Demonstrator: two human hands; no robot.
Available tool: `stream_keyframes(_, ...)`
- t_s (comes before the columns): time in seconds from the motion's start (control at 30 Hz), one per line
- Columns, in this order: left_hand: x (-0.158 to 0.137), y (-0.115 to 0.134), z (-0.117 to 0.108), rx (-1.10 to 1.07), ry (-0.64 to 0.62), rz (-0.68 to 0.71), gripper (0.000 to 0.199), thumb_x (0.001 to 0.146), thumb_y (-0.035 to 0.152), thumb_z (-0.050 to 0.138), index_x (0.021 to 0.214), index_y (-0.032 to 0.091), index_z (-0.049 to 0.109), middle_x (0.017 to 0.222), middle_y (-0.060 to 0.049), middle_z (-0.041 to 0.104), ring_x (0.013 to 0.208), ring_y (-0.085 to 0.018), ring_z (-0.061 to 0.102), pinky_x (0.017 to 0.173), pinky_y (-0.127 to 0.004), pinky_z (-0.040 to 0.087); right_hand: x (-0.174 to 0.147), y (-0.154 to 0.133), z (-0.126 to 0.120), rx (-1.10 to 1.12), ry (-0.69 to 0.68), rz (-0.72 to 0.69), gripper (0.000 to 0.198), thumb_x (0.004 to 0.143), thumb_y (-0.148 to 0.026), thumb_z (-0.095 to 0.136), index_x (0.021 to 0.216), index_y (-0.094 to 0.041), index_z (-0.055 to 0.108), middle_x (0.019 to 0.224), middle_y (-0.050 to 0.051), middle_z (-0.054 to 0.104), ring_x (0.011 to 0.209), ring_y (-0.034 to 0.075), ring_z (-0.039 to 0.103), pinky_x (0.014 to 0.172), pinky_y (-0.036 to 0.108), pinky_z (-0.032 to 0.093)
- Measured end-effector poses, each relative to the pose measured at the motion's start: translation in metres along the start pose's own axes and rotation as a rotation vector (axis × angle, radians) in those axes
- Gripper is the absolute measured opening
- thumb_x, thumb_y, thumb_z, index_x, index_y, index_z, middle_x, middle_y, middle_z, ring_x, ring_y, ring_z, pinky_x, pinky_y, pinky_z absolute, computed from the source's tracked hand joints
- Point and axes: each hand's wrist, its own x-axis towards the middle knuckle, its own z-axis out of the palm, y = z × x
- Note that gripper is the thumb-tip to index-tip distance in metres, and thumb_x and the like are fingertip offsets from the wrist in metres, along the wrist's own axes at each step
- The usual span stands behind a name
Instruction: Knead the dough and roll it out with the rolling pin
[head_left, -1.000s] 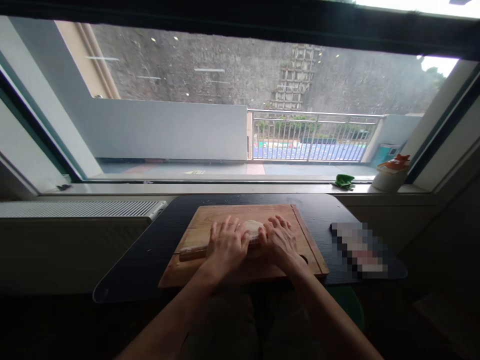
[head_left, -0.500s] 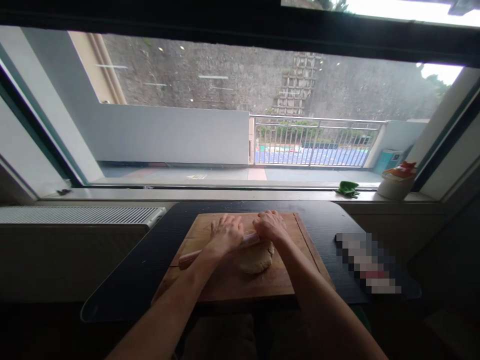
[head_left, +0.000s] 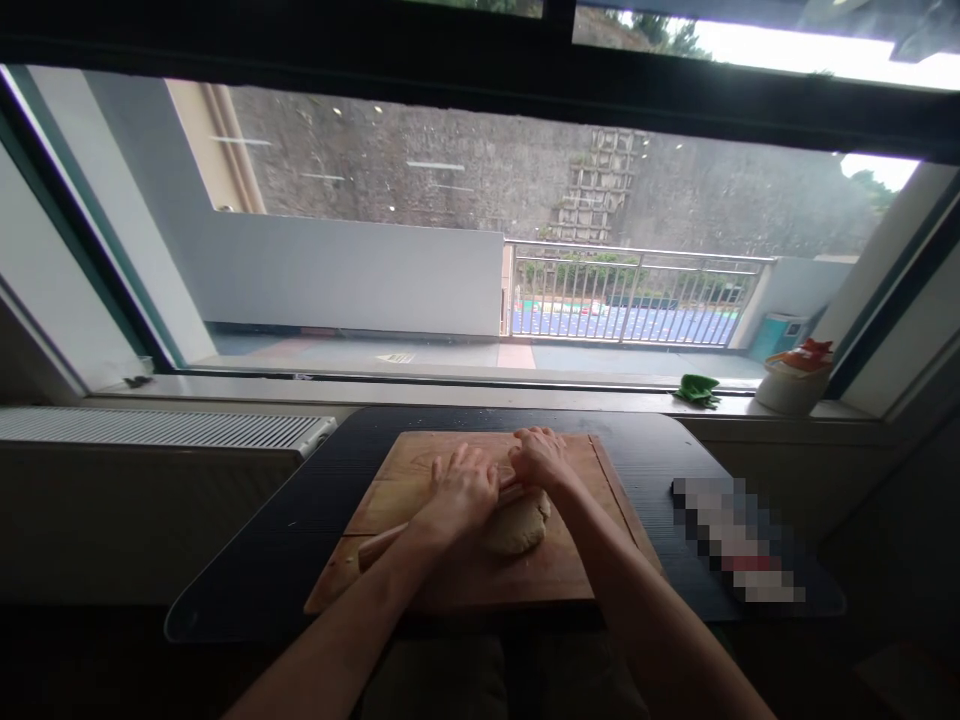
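Observation:
A wooden rolling pin (head_left: 377, 546) lies slantwise on the wooden cutting board (head_left: 577, 580). Over the pin's middle is my left hand (head_left: 466, 484), its palm pressing down and its fingers draped across the far side. My right hand (head_left: 538, 455) curls around the pin's far right end, and its fingertips are partly hidden. Just on the near side of the pin is a flattened, pale lump of dough (head_left: 519, 524), between my two forearms. The pin's upper part touches or overlaps the dough's far edge; my left hand hides some of that contact.
The board rests on a dark table (head_left: 247, 560). A pixelated flat object (head_left: 739, 540) lies on the table's right side. Behind stands a windowsill with a green item (head_left: 697, 390) and a white pot (head_left: 793, 388). A white radiator (head_left: 165, 430) is at left.
The view has tilted up slightly. My left hand has shifted a little to the right along with the pin beneath it. My right hand stays at the pin's far end.

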Motion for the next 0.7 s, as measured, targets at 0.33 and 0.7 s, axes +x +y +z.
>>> stream_keyframes(0.33,-0.034,-0.006,-0.020,0.013,-0.002,0.039,0.040,0.092,0.031,0.025,0.113,0.021,0.058,0.129,-0.008,0.052,0.129,-0.027,0.033,0.102,-0.049,0.030,0.010,0.012,0.008,0.047,0.027,-0.005,0.046,0.084,-0.026,0.040,0.129,-0.024,0.047,0.129,0.006,0.050,0.116,0.022,0.043,0.096,0.034,0.033)
stream_keyframes(0.7,-0.049,0.010,-0.014,0.083,0.002,0.146,0.042,0.092,0.037,0.028,0.125,0.027,0.052,0.138,-0.005,0.044,0.135,-0.027,0.023,0.107,-0.058,0.016,-0.045,0.043,0.007,0.111,0.140,-0.013,0.048,0.086,-0.018,0.028,0.131,-0.017,0.045,0.137,0.007,0.043,0.126,0.020,0.035,0.105,0.035,0.022)
